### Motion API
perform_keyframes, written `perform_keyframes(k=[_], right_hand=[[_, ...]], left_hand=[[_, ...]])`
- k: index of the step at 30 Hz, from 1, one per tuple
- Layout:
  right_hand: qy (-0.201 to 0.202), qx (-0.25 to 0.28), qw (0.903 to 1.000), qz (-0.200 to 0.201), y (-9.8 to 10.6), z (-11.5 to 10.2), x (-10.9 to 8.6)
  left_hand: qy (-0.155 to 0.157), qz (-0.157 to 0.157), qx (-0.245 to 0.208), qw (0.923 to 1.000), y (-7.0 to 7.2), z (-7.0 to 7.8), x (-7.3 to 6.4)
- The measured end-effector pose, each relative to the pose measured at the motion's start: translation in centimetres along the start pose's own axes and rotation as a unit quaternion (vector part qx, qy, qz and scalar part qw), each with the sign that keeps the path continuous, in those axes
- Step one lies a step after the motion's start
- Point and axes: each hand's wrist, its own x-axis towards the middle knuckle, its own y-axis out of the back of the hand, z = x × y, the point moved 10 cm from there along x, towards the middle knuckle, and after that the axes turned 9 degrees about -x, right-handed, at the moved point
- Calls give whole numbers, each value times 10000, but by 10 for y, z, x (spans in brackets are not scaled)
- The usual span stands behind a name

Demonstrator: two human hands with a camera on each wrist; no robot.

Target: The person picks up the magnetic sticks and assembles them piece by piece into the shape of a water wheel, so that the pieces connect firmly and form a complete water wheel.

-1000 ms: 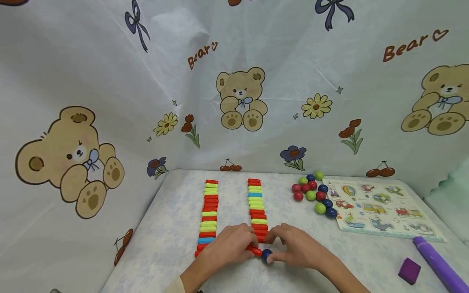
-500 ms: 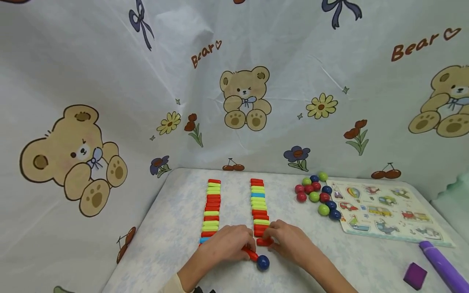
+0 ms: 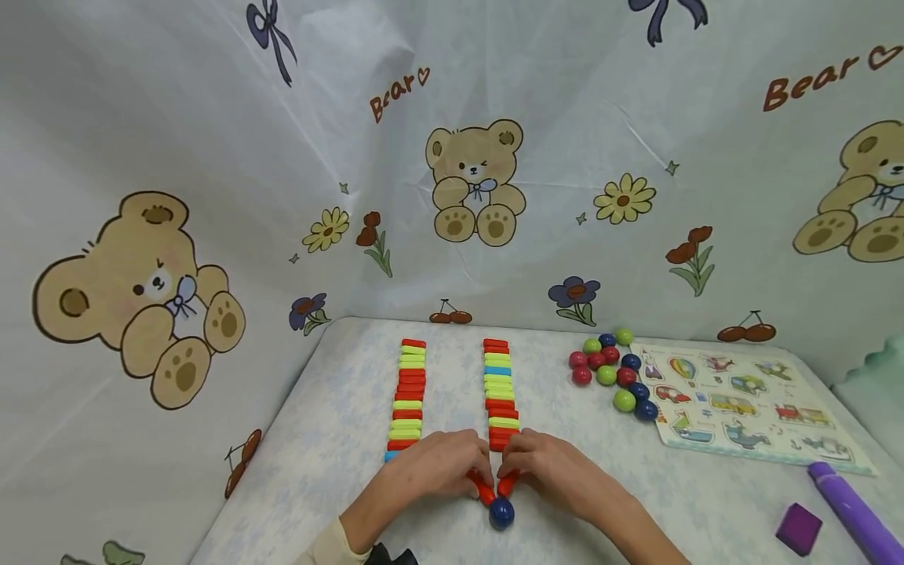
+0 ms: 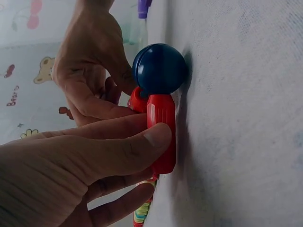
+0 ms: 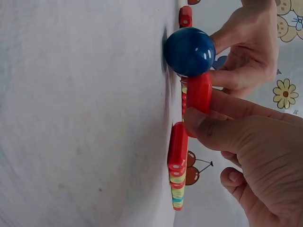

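Note:
My left hand [image 3: 446, 463] pinches a red rod [image 4: 162, 135] between thumb and fingers. One end of that rod meets a dark blue ball [image 3: 501, 513] on the tabletop. From the other side my right hand [image 3: 554, 473] pinches a second red rod [image 5: 199, 98], its end also right at the ball. The two rods form a V with the ball at the point nearest me. Just beyond my hands, a column of red, yellow-green and blue rods [image 3: 500, 384] runs away from me. A similar column [image 3: 408, 384] lies to its left, its near end hidden by my left hand.
Red, green and blue balls [image 3: 606, 375] cluster at the back right. Beside them lies a picture puzzle board [image 3: 749, 400] with vehicle pictures. A purple block [image 3: 800, 530] and a purple tube [image 3: 853, 510] lie at the right. A bear-print sheet [image 3: 551, 102] hangs behind the table.
My right hand lets go of the ball, takes the red rod at the right column's near end, and brings it to the ball. The left hand keeps its rod at the ball.

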Motion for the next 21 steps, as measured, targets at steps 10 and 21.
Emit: perform_keyframes(k=[10,21], right_hand=[[356,-201,9992,-11,-4,-11,2],[-491,-1055,9927,302,1,11,1]], left_hand=[[-81,-112,69,9999,-1,2,-1],[288,-339,-111,9989,-4,0,-1]])
